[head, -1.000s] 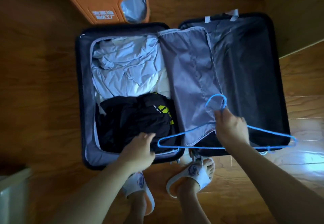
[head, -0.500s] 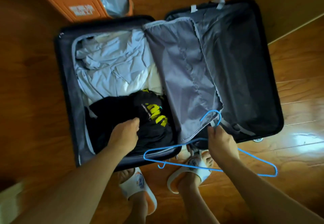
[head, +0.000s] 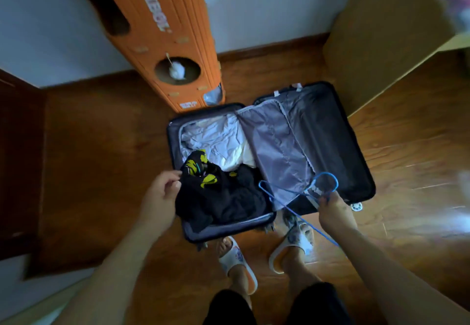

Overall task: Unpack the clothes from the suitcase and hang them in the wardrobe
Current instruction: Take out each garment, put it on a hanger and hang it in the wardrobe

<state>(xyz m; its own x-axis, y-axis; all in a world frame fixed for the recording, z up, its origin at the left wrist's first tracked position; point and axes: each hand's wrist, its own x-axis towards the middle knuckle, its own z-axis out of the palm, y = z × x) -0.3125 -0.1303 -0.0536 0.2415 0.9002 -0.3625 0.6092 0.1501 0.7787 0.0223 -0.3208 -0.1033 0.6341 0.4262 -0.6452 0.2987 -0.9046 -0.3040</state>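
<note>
A dark suitcase lies open on the wooden floor. Its left half holds crumpled white clothes at the far end and a black garment with yellow print at the near end. My left hand pinches the black garment at its left edge and lifts it partly out of the case. My right hand grips a blue wire hanger by the neck just below its hook, above the grey lining flap. The suitcase's right half looks empty.
A tall orange cardboard tower with round holes stands just behind the suitcase. A light wooden cabinet is at the back right, a dark wooden door at the left. My feet in white slippers stand at the suitcase's near edge.
The view has risen and pulled back from the suitcase. My left hand has taken hold of the black garment and raised it. The hanger has swung from lying flat to hanging tilted.
</note>
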